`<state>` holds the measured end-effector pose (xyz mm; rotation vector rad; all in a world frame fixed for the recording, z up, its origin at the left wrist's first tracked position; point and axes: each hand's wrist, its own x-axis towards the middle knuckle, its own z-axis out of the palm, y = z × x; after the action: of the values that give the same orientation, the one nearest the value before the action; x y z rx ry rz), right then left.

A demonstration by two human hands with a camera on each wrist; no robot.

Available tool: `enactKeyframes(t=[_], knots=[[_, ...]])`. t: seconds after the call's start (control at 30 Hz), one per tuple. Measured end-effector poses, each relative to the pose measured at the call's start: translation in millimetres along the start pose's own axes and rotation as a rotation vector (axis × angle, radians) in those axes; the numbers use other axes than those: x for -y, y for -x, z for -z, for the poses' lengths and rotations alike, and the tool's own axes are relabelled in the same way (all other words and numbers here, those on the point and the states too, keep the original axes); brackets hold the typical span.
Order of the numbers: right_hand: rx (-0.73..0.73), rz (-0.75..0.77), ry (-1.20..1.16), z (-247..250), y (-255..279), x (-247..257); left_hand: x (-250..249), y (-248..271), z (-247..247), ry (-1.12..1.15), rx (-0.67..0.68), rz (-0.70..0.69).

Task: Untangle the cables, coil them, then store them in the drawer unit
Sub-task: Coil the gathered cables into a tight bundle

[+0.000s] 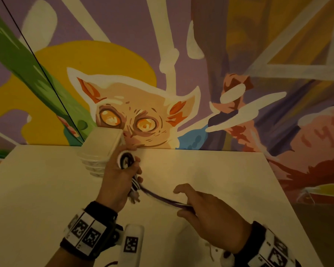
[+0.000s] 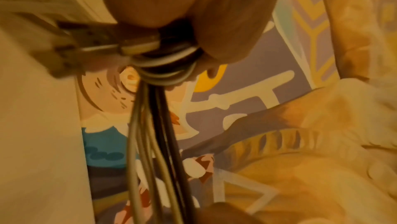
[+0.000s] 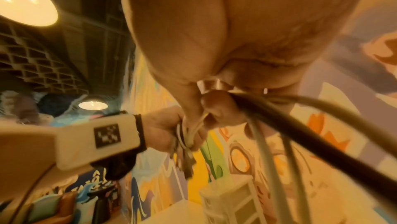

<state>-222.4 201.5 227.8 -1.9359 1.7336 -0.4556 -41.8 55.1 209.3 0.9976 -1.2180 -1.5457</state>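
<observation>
Left hand [image 1: 120, 176] fist round coiled cables [image 1: 126, 160], right hand [image 1: 210, 211] at 4 o'clock, fingers [image 1: 181, 189] pinching loose strands taut, drawer unit [image 1: 102, 145] at 11 o'clock on counter [image 1: 210, 170], contents unseen

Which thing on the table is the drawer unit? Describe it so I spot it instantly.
On the white table, look to the far edge under the painted cat. The drawer unit is the small white box with stacked drawers, just beyond the left hand gripping the cables.

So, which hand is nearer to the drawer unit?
Left. The left hand, gripping the cables, is right beside the drawer unit; the right hand is farther away.
</observation>
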Motion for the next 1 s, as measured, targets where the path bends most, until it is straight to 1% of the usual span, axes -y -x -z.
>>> enactKeyframes(t=[0.1, 0.17, 0.23, 0.3, 0.33, 0.4, 0.43, 0.5, 0.53, 0.6, 0.67, 0.73, 0.77, 0.83, 0.9, 0.93, 0.97, 1.0], knots=[[-0.018, 0.130, 0.006, 13, 2, 19, 9, 6, -9, -0.285, 0.190, -0.045], [-0.056, 0.228, 0.030, 22, -2, 26, 12, 17, -18, -0.344, 0.369, -0.039], [-0.127, 0.282, 0.050, 29, -9, 29, 17, 30, -25, -0.259, 0.533, 0.029], [-0.186, 0.275, 0.026, 31, -15, 29, 21, 41, -27, -0.079, 0.606, 0.214], [-0.208, 0.264, 0.003, 31, -17, 29, 23, 45, -28, 0.017, 0.631, 0.278], [-0.254, 0.234, -0.064, 28, -21, 28, 26, 48, -31, 0.093, 0.671, 0.273], [-0.274, 0.216, -0.096, 26, -22, 26, 25, 49, -33, 0.088, 0.675, 0.235], [-0.324, 0.183, -0.138, 23, -26, 24, 25, 48, -36, 0.069, 0.603, 0.177], [-0.342, 0.162, -0.165, 22, -28, 22, 25, 48, -36, 0.067, 0.566, 0.181], [-0.357, 0.117, -0.267, 20, -30, 15, 25, 47, -35, 0.090, 0.549, 0.201], [-0.351, 0.061, -0.344, 19, -29, 13, 21, 47, -33, 0.113, 0.538, 0.205], [-0.338, 0.019, -0.365, 16, -25, 7, 15, 44, -32, 0.161, 0.470, 0.182], [-0.318, -0.003, -0.359, 13, -23, 5, 13, 42, -31, 0.203, 0.432, 0.175], [-0.249, -0.060, -0.376, 5, -18, 1, 11, 39, -29, 0.326, 0.379, 0.214], [-0.200, -0.109, -0.303, -4, -17, 0, 10, 38, -29, 0.367, 0.372, 0.257], [-0.183, -0.125, -0.236, -8, -18, -2, 12, 39, -29, 0.336, 0.383, 0.270], [-0.176, -0.146, -0.115, -13, -20, -5, 13, 40, -31, 0.282, 0.394, 0.270], [-0.198, -0.147, 0.072, -17, -21, -9, 15, 42, -32, 0.228, 0.396, 0.261]])
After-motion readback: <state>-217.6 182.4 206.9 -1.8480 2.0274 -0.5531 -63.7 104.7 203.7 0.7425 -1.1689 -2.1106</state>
